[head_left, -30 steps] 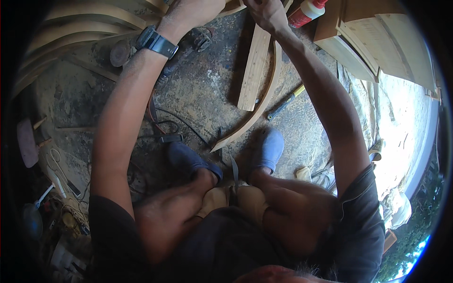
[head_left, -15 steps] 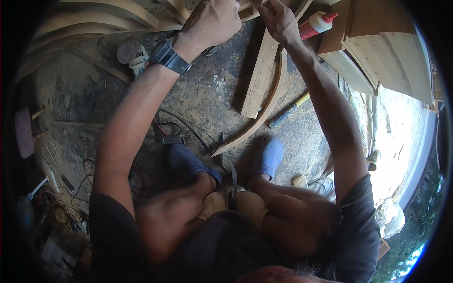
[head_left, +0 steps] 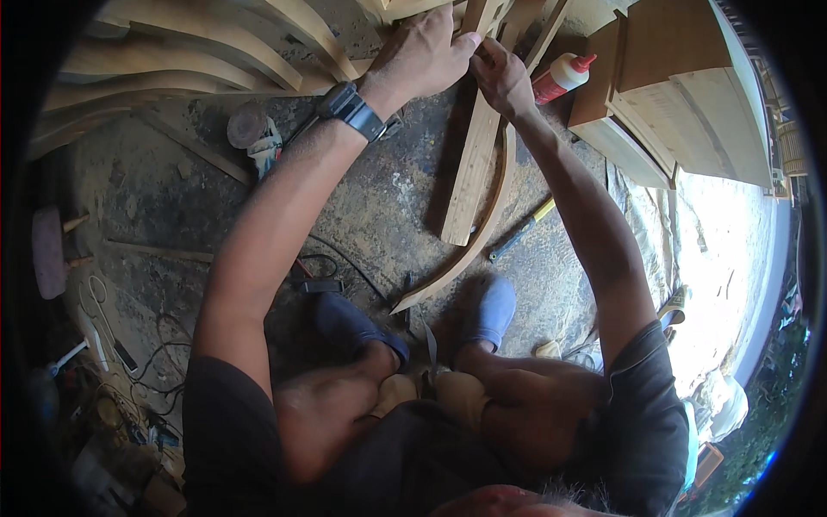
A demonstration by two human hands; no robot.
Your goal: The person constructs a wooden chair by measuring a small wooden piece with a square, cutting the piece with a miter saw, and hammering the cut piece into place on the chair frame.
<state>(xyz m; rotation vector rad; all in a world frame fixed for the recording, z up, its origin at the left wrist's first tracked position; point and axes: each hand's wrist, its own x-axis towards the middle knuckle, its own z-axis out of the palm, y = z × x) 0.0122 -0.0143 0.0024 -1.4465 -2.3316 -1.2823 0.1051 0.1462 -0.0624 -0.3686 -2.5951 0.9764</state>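
Note:
Near the top edge my left hand (head_left: 422, 59), with a dark watch on its wrist, is closed at the end of a short wooden piece (head_left: 484, 13). Close beside it, my right hand (head_left: 506, 82) has its fingers curled together; what they pinch is hidden. The two hands nearly touch. Below them a straight wooden board (head_left: 469, 172) lies on the floor, with a curved wooden strip (head_left: 482, 237) along its right side. To the right of my right hand is a red and white glue bottle (head_left: 562, 78) with a red nozzle.
Curved wooden slats (head_left: 207, 52) fill the upper left. A wooden cabinet-like piece (head_left: 689, 95) stands at the upper right. On the floor (head_left: 379, 215) lie a yellow and dark tool (head_left: 523, 228), a tape roll (head_left: 247, 127) and black cables (head_left: 349, 246). My blue clogs (head_left: 491, 308) are below.
Both hands appear slightly lower in the picture, and the view has shifted, showing more of the slats at the top. The left hand has come closer to the right.

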